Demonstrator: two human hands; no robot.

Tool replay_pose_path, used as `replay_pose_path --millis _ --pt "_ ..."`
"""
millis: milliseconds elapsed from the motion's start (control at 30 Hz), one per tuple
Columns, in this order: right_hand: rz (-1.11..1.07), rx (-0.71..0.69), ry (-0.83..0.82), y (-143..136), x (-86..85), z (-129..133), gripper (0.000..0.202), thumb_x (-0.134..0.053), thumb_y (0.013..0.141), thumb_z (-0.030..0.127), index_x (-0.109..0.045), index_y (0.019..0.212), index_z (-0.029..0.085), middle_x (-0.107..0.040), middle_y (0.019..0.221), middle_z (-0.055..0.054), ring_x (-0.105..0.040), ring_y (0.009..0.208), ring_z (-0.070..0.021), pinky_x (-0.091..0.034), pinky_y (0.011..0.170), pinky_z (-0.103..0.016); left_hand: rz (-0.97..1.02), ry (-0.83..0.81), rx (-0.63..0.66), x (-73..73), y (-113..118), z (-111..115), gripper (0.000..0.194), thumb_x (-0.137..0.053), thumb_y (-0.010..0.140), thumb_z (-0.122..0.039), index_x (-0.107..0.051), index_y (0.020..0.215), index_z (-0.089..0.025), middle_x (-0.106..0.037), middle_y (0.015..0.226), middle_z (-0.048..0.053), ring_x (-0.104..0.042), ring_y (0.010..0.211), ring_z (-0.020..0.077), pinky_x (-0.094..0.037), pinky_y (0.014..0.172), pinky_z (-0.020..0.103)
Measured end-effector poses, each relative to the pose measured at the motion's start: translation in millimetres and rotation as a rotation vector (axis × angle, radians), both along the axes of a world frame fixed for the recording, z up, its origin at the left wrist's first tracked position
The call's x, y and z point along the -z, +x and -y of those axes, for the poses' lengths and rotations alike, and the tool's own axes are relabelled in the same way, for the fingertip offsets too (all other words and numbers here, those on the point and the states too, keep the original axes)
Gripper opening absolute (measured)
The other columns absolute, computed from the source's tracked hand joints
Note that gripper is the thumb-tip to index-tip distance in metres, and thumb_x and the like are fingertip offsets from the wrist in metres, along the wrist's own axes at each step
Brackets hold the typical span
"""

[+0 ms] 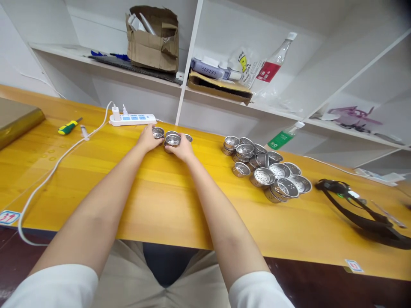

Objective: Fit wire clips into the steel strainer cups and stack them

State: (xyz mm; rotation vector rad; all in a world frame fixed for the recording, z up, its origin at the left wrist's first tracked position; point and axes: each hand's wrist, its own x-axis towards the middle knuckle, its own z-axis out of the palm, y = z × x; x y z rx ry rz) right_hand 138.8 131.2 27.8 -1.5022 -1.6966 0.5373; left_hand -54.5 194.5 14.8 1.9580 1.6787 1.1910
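My left hand is curled round the side of a perforated metal cup at the back of the table. Beside it, my right hand grips another small perforated metal cup, thumb at its near side and fingers at its right. Close behind stand more such cups, partly hidden by the hands; the rim of one cup shows past my right hand. To the right is a crowded group of the same cups, some stacked, with one single cup at its near left edge.
A white power strip with a trailing cable lies behind my left hand. A green-yellow screwdriver rests at left. A green-labelled bottle stands behind the cup group, and a black head strap lies at right. White shelves border the back.
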Motion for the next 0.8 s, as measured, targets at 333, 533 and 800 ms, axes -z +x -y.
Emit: replay_pose_path --millis 333,533,800 --pt "-0.075 -0.019 -0.069 -5.1 14.0 -0.1 0.095 -0.091 0.065 0.045 -0.048 0.146 0.020 -0.066 0.141 -0.016 -0.064 0.131 -0.0326 -0.049 0.114 -0.048 -0.015 -0.069 -0.039 -7.7 -18.0 23.8 0.096 -0.090 0.060 -0.033 -0.049 0.145 -0.021 -0.055 0.150 0.017 -0.053 0.141 0.0394 -0.043 0.120 0.051" --pt "-0.122 -0.006 -0.064 -2.7 23.3 4.4 0.098 -0.092 0.062 0.041 -0.047 0.147 0.022 -0.065 0.142 -0.015 -0.065 0.130 -0.0338 -0.049 0.114 -0.051 0.062 -0.021 0.037 9.3 -26.5 37.8 0.111 -0.091 0.062 -0.036 -0.036 0.157 -0.019 -0.047 0.161 0.020 -0.048 0.149 0.0376 -0.038 0.125 0.049" --pt "-0.203 -0.012 0.072 -21.4 -1.4 -3.6 0.100 -0.088 0.069 0.048 -0.038 0.152 0.024 -0.067 0.140 -0.013 -0.067 0.126 -0.0284 -0.049 0.114 -0.047 0.103 -0.025 0.062 17.9 -31.8 36.3 0.110 -0.091 0.064 -0.038 -0.036 0.158 -0.021 -0.054 0.155 0.019 -0.054 0.144 0.0377 -0.043 0.121 0.052"
